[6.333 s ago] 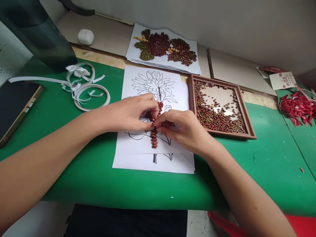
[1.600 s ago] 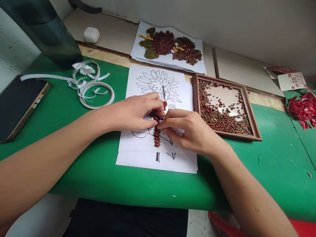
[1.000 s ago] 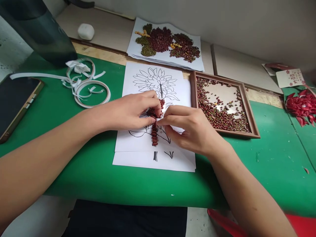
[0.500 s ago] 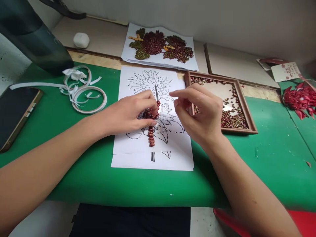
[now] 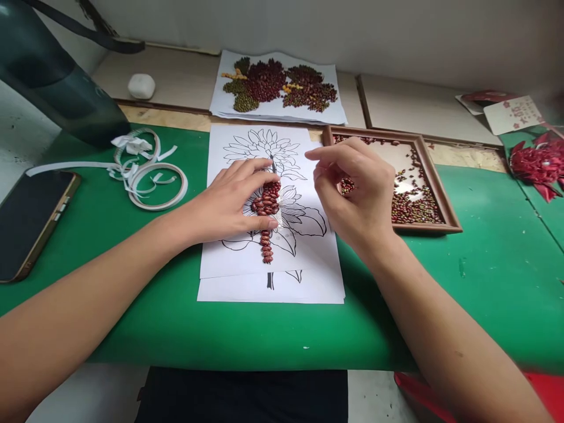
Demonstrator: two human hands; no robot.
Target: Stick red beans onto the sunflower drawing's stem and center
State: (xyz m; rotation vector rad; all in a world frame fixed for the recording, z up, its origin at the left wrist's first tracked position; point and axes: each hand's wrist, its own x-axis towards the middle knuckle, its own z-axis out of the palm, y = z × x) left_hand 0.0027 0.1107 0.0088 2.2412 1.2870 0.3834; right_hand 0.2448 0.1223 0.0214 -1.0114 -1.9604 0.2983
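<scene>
A white sheet with a line drawing of a flower (image 5: 308, 258) lies on the green mat (image 5: 484, 282). A row of red beans (image 5: 266, 254) runs up its stem and widens into a cluster (image 5: 265, 200). My left hand (image 5: 229, 202) lies flat on the sheet, forefinger and thumb stretched either side of that cluster. My right hand (image 5: 359, 188) hovers above the sheet's right edge, fingers bent, thumb and forefinger a little apart with nothing visible between them. Just behind it is a brown wooden frame (image 5: 442, 197) holding loose red and green beans (image 5: 409, 205).
A finished bean picture (image 5: 282, 88) lies on paper at the back. White tape strips (image 5: 150, 176), a phone (image 5: 26, 217), a dark rounded object (image 5: 57, 88) and a small white case (image 5: 141, 86) are on the left. Red pieces (image 5: 537, 164) and a card (image 5: 513, 114) sit far right.
My right hand left the beans on the stem, lifting and moving right toward the frame. My left hand flattened out from its pinch onto the sheet.
</scene>
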